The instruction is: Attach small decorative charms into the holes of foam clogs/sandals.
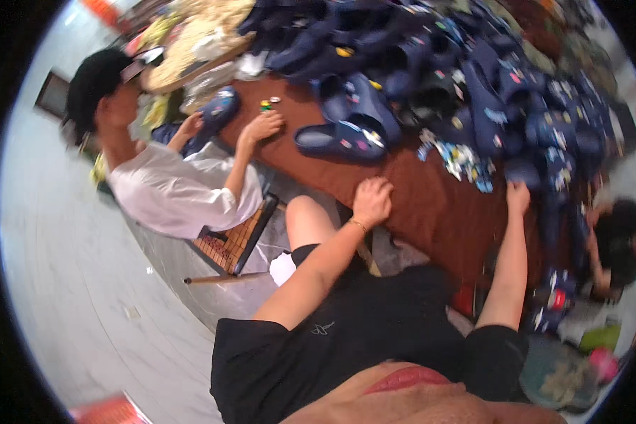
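Note:
My left hand is at the near edge of the brown cloth, its fingers curled in; whatever is inside them, if anything, is hidden. Farther right, my right hand is closed on the near end of a navy slipper. Between my hands and a little beyond them lies a pile of small white, blue and yellow charms. A pair of navy slippers with colourful charms on the straps sits beyond my left hand.
A brown cloth covers the table. Many navy slippers are heaped along its far side. At the left a seated person holds a slipper near a small green bottle. Another person is at the right edge.

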Tool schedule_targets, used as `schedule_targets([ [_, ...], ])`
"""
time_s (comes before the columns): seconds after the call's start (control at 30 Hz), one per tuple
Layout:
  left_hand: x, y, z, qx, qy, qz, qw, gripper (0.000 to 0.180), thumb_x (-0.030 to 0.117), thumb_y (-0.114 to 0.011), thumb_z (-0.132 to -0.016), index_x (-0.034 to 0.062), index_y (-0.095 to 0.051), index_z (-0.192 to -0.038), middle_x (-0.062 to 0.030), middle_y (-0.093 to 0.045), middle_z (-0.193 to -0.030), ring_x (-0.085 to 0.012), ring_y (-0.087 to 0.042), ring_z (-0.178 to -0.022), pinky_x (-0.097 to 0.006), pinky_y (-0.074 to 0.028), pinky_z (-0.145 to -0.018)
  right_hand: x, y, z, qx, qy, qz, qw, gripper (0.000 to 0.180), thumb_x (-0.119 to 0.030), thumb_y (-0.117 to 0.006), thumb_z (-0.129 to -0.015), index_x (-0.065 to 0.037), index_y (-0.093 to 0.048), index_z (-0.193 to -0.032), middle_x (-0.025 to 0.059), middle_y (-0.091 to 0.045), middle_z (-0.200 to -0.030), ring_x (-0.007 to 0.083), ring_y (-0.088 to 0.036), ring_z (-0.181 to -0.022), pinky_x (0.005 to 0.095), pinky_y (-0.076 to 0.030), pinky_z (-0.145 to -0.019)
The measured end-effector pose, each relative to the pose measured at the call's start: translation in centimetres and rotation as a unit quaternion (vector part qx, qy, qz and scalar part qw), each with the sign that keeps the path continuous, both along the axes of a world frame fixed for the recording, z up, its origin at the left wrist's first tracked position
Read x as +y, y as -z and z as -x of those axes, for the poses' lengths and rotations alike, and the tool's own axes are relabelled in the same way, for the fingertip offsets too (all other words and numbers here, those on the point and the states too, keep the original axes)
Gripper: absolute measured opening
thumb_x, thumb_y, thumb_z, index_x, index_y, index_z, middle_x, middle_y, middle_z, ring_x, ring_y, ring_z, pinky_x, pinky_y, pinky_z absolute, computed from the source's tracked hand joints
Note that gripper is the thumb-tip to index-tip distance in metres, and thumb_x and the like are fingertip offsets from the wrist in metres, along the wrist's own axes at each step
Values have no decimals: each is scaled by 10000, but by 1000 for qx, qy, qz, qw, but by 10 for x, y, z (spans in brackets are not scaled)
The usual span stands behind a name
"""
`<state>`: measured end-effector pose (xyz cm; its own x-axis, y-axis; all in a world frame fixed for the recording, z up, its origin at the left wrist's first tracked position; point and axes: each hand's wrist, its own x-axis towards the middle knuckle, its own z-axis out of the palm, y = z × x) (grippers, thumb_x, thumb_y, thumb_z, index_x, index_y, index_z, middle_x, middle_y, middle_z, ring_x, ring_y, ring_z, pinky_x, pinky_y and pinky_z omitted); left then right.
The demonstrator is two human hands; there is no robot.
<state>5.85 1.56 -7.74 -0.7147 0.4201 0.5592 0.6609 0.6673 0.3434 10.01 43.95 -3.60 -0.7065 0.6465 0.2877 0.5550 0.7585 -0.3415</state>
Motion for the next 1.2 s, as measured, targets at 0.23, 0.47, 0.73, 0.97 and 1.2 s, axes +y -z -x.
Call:
schedule_targets([
  [0.23,-1,0,2,-18,-18,27,999,260,164,-560,-727,98,-591,-977,-79,-538,-1070,-267,-487,-1010,-401,-364,-875,-86,-3,-67,167,-96,55,980,168,-176,-623,-734,-40,-566,-814,147,-563,-766,314,-533,-751,387,-420,-671],
  [0.47,7,-20,-6,-160,71,-55,983,304,232,-586,-780,40,-568,-1015,-120,-523,-1106,-318,-504,-981,-402,-394,-857,-210,-5,-154,146,-185,219,947,134,-105,-628,-724,-55,-536,-808,116,-487,-752,296,-504,-703,364,-409,-631],
  [0.73,16,-37,-32,-369,137,-213,894,529,115,-620,-744,25,-423,-1226,-171,-505,-1170,-323,-524,-1032,-371,-423,-850,-252,-4,-159,39,-454,163,875,202,-187,-635,-733,-91,-557,-893,122,-502,-785,304,-537,-761,383,-445,-682],
  [0.97,7,-66,-40,-34,48,-103,993,253,36,-583,-717,22,-533,-965,-132,-548,-829,-320,-525,-847,-386,-435,-763,-230,1,-96,121,-229,333,907,258,-134,-556,-789,-27,-533,-1023,148,-561,-926,246,-586,-793,341,-464,-708],
  [1.2,37,-26,-55,-136,145,184,963,179,61,-483,-746,0,-596,-870,-150,-593,-854,-298,-582,-821,-392,-472,-716,-234,13,-28,50,-145,243,958,413,-269,-613,-740,30,-552,-1018,246,-558,-963,381,-540,-911,434,-427,-807],
])
